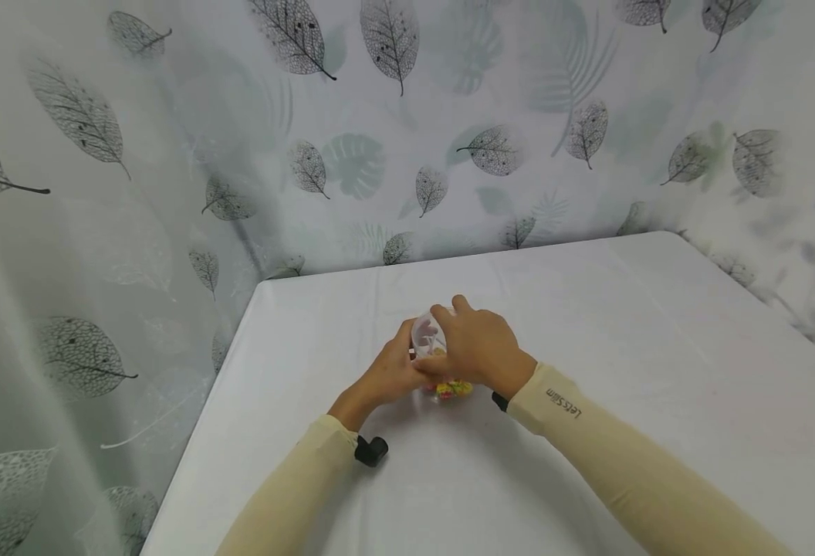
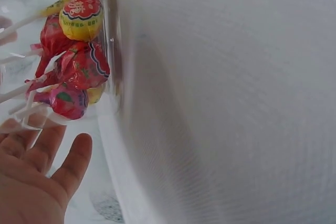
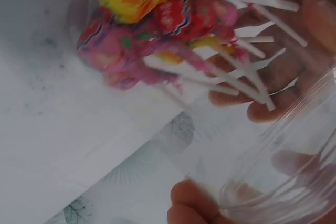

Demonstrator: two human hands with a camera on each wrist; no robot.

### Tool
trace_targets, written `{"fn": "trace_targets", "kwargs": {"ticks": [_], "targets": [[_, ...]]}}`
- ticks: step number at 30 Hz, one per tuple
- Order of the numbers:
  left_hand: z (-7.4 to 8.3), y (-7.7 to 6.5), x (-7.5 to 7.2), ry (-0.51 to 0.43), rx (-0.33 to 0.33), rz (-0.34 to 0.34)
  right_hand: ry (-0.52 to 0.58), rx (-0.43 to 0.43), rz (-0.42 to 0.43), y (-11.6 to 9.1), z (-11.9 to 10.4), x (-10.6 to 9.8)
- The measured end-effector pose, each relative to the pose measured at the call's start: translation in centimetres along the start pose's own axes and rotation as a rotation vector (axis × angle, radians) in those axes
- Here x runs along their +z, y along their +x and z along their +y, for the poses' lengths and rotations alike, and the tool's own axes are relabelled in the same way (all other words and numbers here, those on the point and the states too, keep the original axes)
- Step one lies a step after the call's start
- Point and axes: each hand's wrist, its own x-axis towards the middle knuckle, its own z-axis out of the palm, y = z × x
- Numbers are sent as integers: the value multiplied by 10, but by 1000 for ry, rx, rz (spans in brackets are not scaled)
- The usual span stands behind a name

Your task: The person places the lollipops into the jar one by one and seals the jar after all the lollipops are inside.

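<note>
A clear plastic jar (image 1: 421, 330) of wrapped lollipops (image 1: 454, 388) is between both hands, its open mouth tilted upward and several white sticks pointing toward it. My left hand (image 1: 390, 371) holds the jar's left side; in the left wrist view, its fingers (image 2: 74, 167) reach to the clear wall. From above, my right hand (image 1: 485, 347) grips the ringed rim (image 3: 283, 174), with fingertips (image 3: 185, 195) on its outside. Red, pink and yellow wrappers cluster toward the jar's base (image 2: 116, 61). Part of the mouth is hidden behind my right hand in the head view.
A white-covered table (image 1: 630, 324) lies beneath the jar. Behind it and to the left hangs a leaf-printed curtain (image 1: 352, 108). A black wrist camera (image 1: 371, 451) sits on my left wrist, beside the cream sleeve (image 1: 296, 479).
</note>
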Motion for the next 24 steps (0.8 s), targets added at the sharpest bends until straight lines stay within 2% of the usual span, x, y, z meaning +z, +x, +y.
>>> {"fn": "trace_targets", "kwargs": {"ticks": [5, 11, 15, 17, 21, 22, 24], "targets": [[-2, 0, 5, 14, 2, 3, -15, 14, 53, -1, 4, 12], [1, 0, 14, 56, 17, 31, -67, 73, 266, -6, -5, 24], [3, 2, 15, 88, 20, 29, -117, 103, 356, -9, -10, 24], [3, 2, 14, 91, 20, 16, -100, 87, 260, -10, -7, 16], [2, 2, 13, 93, 18, -8, 28, 39, 17, -9, 10, 6], [2, 1, 13, 88, 17, -9, 51, 42, -18, -9, 13, 6], [2, 1, 15, 89, 19, -1, 63, 56, 25, -8, 15, 12]]}}
